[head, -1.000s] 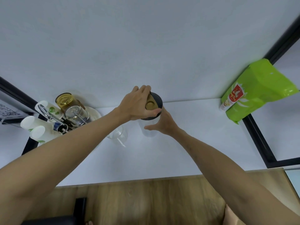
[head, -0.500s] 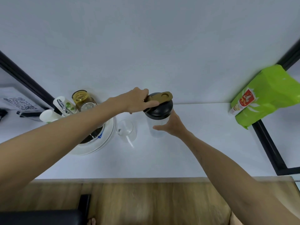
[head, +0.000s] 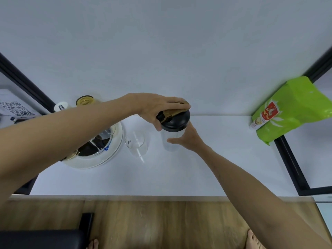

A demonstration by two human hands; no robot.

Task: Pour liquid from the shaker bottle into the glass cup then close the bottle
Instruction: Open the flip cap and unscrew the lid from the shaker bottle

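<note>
Shaker bottle (head: 170,141): clear body, black lid (head: 175,121), gold flip cap (head: 177,112); upright on white surface (head: 215,159), near the back wall, just right of glass cup. Left hand (head: 156,108): laid over the top of the lid, fingers stretched flat across the gold flip cap and pressing on it, thumb down against the lid's left edge. Right hand (head: 190,139): wrapped round the clear body from the right, thumb across the near side, remaining fingers hidden behind the bottle. Glass cup (head: 136,143): clear, upright on the surface, just left of the bottle and apart from it; thin clear straw-like rod inside, slanting out toward the near edge; liquid level not discernible. Round white tray (head: 115,151): left of the cup, partly hidden under the left forearm, holding dark and metallic items too obscured to identify. Amber jar (head: 84,101) and white cup (head: 61,107): behind the tray, near the wall. Green bag (head: 294,108) with red label: far right, leaning at the back of the surface beside a black frame (head: 291,162). Wooden floor (head: 161,221) below the surface's near edge; bare toes at the bottom border.
</note>
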